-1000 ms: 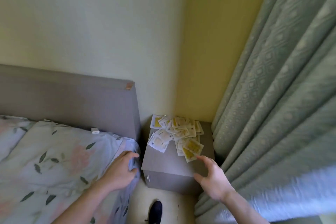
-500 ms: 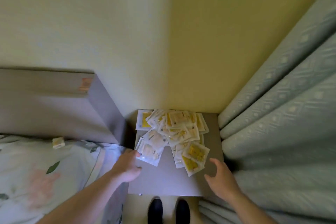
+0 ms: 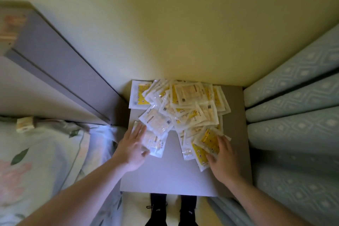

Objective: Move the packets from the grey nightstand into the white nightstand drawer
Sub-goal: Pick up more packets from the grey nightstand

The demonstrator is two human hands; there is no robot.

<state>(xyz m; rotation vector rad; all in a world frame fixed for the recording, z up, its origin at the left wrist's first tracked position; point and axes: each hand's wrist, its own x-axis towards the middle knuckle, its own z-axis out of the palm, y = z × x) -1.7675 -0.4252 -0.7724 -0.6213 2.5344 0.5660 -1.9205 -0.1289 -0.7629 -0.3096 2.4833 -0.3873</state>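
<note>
A pile of several white and yellow packets (image 3: 189,104) covers the back half of the grey nightstand (image 3: 170,172). My left hand (image 3: 132,147) lies flat on a pale packet (image 3: 156,145) at the pile's front left, fingers straight, thumb at its edge. My right hand (image 3: 223,159) rests with spread fingers on a yellow packet (image 3: 207,139) at the pile's front right. Neither hand has lifted a packet. The white nightstand and its drawer are out of view.
A grey headboard (image 3: 64,71) and a floral-print bed (image 3: 36,152) lie close on the left. A pale green curtain (image 3: 293,115) hangs against the nightstand's right side. The yellow wall stands right behind the pile. My dark shoes (image 3: 172,207) are at the nightstand's front edge.
I have stepped closer and now look straight down on the nightstand. Both hands moved forward from its front corners onto the packets, left onto the pale one, right onto the yellow one.
</note>
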